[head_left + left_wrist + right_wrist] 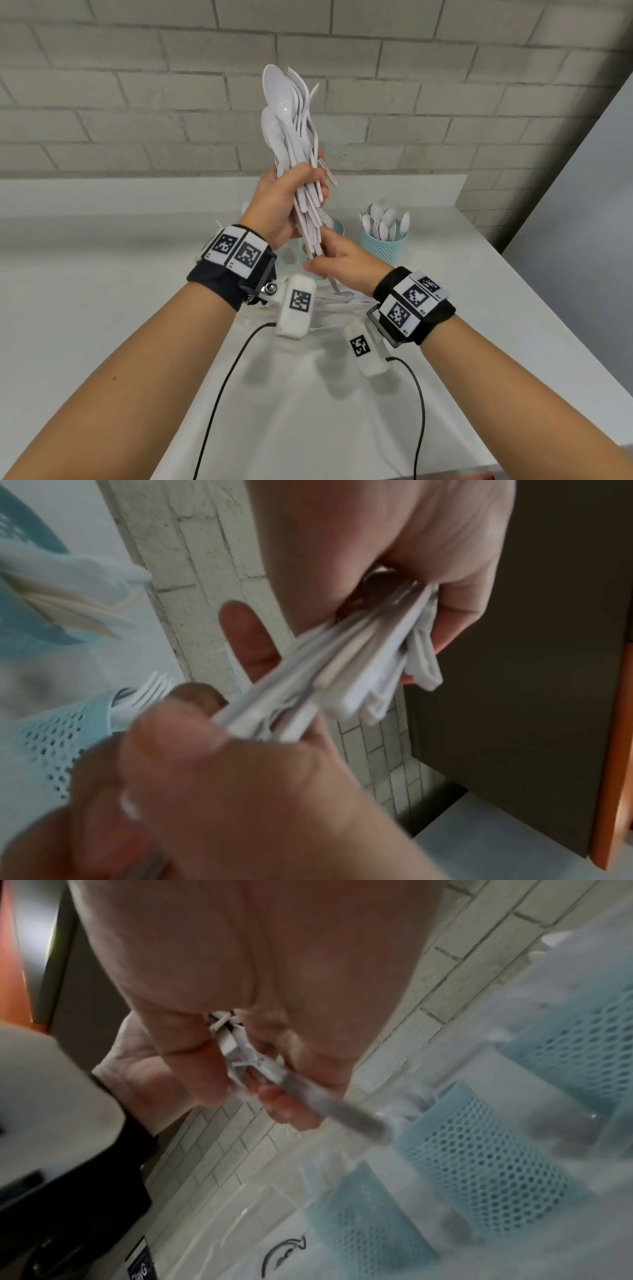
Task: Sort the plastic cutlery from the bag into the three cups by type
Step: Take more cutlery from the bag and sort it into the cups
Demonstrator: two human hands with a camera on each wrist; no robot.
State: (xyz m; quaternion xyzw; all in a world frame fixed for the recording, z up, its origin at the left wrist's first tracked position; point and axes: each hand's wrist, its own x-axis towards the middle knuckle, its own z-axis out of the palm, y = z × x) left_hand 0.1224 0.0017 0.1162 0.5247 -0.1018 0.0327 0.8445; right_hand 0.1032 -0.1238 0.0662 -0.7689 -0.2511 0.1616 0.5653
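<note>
Above the counter edge [459, 205], cutlery bundle [301, 164] between left hand [281, 205] and right hand [346, 263].

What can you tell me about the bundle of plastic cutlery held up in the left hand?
The bundle of white plastic cutlery stands nearly upright above the counter, spoon bowls and fork tines on top, handles fanned out below. The left hand grips its middle; the right hand pinches the lower handle ends. It looks glossy, thin and loosely stacked.
</note>
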